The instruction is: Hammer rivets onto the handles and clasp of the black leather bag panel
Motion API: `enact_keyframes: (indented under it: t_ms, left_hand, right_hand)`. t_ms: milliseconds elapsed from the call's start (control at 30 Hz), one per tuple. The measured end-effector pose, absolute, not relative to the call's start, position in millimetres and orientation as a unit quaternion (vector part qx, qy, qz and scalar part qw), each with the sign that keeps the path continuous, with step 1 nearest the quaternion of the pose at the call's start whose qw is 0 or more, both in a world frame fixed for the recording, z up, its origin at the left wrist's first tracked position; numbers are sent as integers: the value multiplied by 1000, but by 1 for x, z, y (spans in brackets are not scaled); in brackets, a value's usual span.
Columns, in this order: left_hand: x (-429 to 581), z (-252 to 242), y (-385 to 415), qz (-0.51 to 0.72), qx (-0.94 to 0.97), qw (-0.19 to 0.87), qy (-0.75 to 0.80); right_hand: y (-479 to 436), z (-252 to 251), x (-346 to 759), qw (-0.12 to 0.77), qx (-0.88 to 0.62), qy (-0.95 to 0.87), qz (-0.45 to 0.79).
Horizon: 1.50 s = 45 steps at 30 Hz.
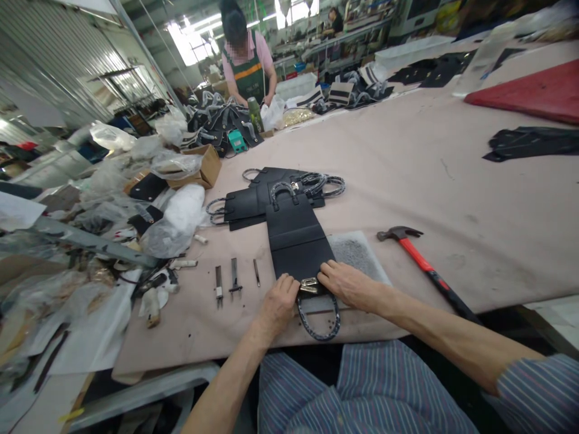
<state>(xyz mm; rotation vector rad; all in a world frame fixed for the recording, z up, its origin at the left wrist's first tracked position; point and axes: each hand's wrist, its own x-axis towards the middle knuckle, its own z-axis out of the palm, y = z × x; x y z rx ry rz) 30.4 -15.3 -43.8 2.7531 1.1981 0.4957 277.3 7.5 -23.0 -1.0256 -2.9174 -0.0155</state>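
Note:
A flat black bag panel (298, 241) lies before me, with a braided handle at each end. My left hand (281, 301) has its fingers closed on the near left edge, beside a gold-coloured metal clasp (309, 282). On the other side of the clasp, my right hand (344, 283) grips the near right edge. The near handle (320, 335) loops toward my body below both hands. Part of a grey slab (357, 253) shows under the panel. Beyond it, more black bag pieces (244, 205) with similar handles lie overlapped.
A red-handled claw hammer (420, 259) lies to the right. Two pronged punches (234, 277) and a thin metal rod (256, 272) lie at left. Plastic bags (181, 211) and a cardboard box (208, 166) crowd the left side. Across the table, a person (248, 60) stands by piled parts.

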Motion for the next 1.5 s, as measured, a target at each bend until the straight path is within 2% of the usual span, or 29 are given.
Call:
enact_keyframes:
  t_ms: [200,367,600,800,900,1000,1100,1233,1500]
  left_hand:
    - [8,-63,-11,317,852,196,367]
    - [-1,-61,-10,327,800,304,400]
    - [1,-62,-12,315,817,286,389]
    - [8,-61,-21,369,760,316,431]
    - [4,-54,-19,381,705,293,521]
    - [-9,-43,-6,328,655,201,650]
    - [-26,-29,13,197,588,148,771]
    - [-38,-24,42,77,543,176,817]
    - [-29,-32,78,24,561,242,791]
  right_hand:
    - [11,-27,273,41,-342,-939,18]
    - [12,-37,289,87,-344,-933,62]
    - [6,-50,298,141,-327,-930,90]
    - [-10,-69,308,321,-355,-861,170]
    - [-14,-82,310,329,-407,-837,162]
    - [-13,-91,308,324,-411,-839,149]
    - [-10,-96,307,317,-411,-843,142]
    - [-9,-94,307,314,-412,-845,132]
    - [-13,-75,302,319,-419,-835,158]
